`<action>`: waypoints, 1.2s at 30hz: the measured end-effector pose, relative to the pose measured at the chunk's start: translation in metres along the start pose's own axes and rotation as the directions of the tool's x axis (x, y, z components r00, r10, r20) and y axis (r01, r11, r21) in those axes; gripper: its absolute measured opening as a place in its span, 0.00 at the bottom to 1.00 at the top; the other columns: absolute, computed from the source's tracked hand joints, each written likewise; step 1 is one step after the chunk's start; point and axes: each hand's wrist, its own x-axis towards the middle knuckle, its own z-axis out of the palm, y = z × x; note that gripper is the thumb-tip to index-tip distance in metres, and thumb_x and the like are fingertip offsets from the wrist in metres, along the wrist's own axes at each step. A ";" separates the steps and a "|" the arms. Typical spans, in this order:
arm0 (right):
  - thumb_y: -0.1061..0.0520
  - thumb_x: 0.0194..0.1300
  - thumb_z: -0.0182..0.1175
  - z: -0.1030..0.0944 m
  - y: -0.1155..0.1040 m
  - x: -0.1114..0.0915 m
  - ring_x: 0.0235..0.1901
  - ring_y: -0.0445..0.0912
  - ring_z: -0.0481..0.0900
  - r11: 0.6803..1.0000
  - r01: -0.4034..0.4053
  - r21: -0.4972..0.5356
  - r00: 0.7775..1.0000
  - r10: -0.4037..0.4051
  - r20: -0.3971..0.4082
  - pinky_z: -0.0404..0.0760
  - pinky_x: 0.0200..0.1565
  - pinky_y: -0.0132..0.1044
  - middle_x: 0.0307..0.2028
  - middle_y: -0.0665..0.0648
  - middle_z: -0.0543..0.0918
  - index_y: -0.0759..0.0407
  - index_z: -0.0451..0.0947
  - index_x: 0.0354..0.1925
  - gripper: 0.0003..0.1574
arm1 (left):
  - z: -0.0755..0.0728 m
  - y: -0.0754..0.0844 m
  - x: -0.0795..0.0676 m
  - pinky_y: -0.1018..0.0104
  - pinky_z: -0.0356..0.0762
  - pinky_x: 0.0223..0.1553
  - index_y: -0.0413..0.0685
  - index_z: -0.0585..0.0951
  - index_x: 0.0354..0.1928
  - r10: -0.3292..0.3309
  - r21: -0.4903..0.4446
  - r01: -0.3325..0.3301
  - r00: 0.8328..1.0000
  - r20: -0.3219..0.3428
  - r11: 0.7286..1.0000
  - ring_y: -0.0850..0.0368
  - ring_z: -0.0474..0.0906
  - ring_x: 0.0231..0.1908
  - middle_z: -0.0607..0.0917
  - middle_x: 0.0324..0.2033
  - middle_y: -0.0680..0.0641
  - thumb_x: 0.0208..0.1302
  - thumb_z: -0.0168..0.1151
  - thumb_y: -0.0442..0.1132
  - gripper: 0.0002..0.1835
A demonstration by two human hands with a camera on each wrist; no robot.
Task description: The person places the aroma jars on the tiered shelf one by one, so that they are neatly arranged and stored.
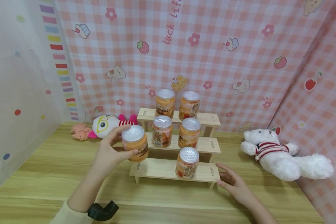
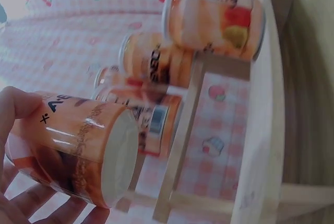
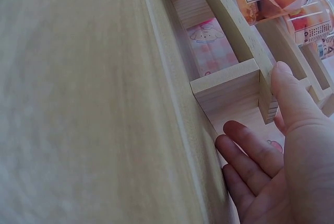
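Observation:
My left hand (image 1: 107, 152) grips an orange-labelled can (image 1: 135, 144) with a silver lid, thumb on one side and fingers round the other. That can is tilted over the left end of the lowest step of a three-step wooden rack (image 1: 156, 168); its pale base (image 2: 120, 158) faces the rack in the left wrist view. My right hand (image 1: 235, 185) holds the right end of this lowest step between thumb and index finger, the other fingers spread below. One can (image 1: 187, 163) stands on the lowest step, two on the middle, two on the top.
A doll (image 1: 105, 126) with yellow glasses lies behind the rack's left side. At the right lies a white plush bear (image 1: 277, 155) in a striped sweater. Checked cloth (image 1: 212, 65) hangs behind the wooden table (image 1: 53, 174). A black band (image 1: 102, 211) is on my left wrist.

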 end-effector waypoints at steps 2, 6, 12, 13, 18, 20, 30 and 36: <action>0.67 0.66 0.57 0.000 0.000 0.000 0.48 0.40 0.78 1.000 0.006 0.000 1.000 -0.006 -0.001 0.77 0.47 0.30 0.50 0.76 0.76 0.71 0.57 0.67 0.34 | 0.005 0.001 -0.002 0.62 0.81 0.39 0.47 0.74 0.62 -0.009 -0.016 0.009 1.000 0.008 1.000 0.50 0.74 0.45 0.76 0.50 0.45 0.42 0.77 0.27 0.40; 0.68 0.66 0.57 0.000 0.001 0.000 0.48 0.40 0.78 1.000 0.009 -0.001 1.000 -0.009 -0.003 0.77 0.47 0.30 0.50 0.76 0.76 0.71 0.57 0.67 0.34 | 0.016 0.001 -0.004 0.59 0.81 0.41 0.48 0.74 0.61 -0.033 -0.039 0.034 0.999 0.030 0.999 0.49 0.74 0.46 0.77 0.50 0.45 0.41 0.78 0.28 0.40; 0.67 0.67 0.57 0.000 0.000 -0.001 0.49 0.40 0.78 1.000 -0.012 0.000 1.000 0.012 -0.008 0.77 0.47 0.30 0.51 0.76 0.76 0.70 0.57 0.68 0.34 | 0.031 -0.002 -0.008 0.53 0.79 0.43 0.52 0.75 0.60 -0.068 -0.051 0.072 0.995 0.074 0.996 0.49 0.73 0.48 0.77 0.51 0.46 0.40 0.79 0.30 0.40; 0.67 0.67 0.57 0.000 0.000 0.000 0.49 0.40 0.77 1.000 -0.015 -0.001 1.000 0.015 -0.008 0.77 0.47 0.30 0.51 0.75 0.76 0.70 0.57 0.68 0.35 | 0.033 -0.003 -0.009 0.52 0.78 0.44 0.53 0.75 0.59 -0.067 -0.053 0.072 0.994 0.082 0.996 0.49 0.73 0.48 0.77 0.51 0.47 0.40 0.79 0.30 0.40; 0.66 0.67 0.57 0.000 -0.001 0.000 0.49 0.40 0.77 1.000 -0.015 -0.001 1.000 0.015 -0.008 0.77 0.48 0.30 0.51 0.75 0.76 0.69 0.57 0.68 0.35 | 0.044 -0.006 -0.011 0.51 0.78 0.44 0.54 0.75 0.60 -0.053 -0.054 0.059 0.993 0.108 0.997 0.49 0.74 0.48 0.78 0.52 0.48 0.40 0.79 0.30 0.40; 0.66 0.67 0.57 0.000 -0.002 0.001 0.49 0.40 0.77 1.000 -0.011 0.002 1.000 0.011 -0.008 0.77 0.48 0.30 0.51 0.76 0.76 0.69 0.58 0.68 0.35 | 0.048 -0.007 -0.012 0.52 0.78 0.44 0.54 0.76 0.60 -0.057 -0.060 0.064 0.992 0.115 0.996 0.49 0.74 0.48 0.78 0.52 0.48 0.40 0.79 0.29 0.40; 0.67 0.67 0.57 0.000 0.000 0.001 0.49 0.40 0.77 1.000 -0.015 0.009 1.000 0.015 -0.003 0.77 0.48 0.30 0.51 0.76 0.75 0.70 0.57 0.68 0.35 | 0.065 -0.021 -0.016 0.56 0.81 0.41 0.56 0.75 0.61 -0.075 -0.088 0.089 0.986 0.149 0.992 0.46 0.76 0.45 0.79 0.48 0.44 0.39 0.79 0.27 0.42; 0.67 0.66 0.57 0.000 0.001 0.000 0.49 0.40 0.77 1.000 -0.013 0.007 1.000 0.013 -0.006 0.77 0.47 0.30 0.51 0.76 0.75 0.70 0.57 0.68 0.35 | 0.070 -0.026 -0.017 0.56 0.81 0.42 0.54 0.76 0.60 -0.041 -0.063 0.050 0.989 0.144 0.997 0.48 0.75 0.46 0.78 0.52 0.46 0.38 0.79 0.27 0.42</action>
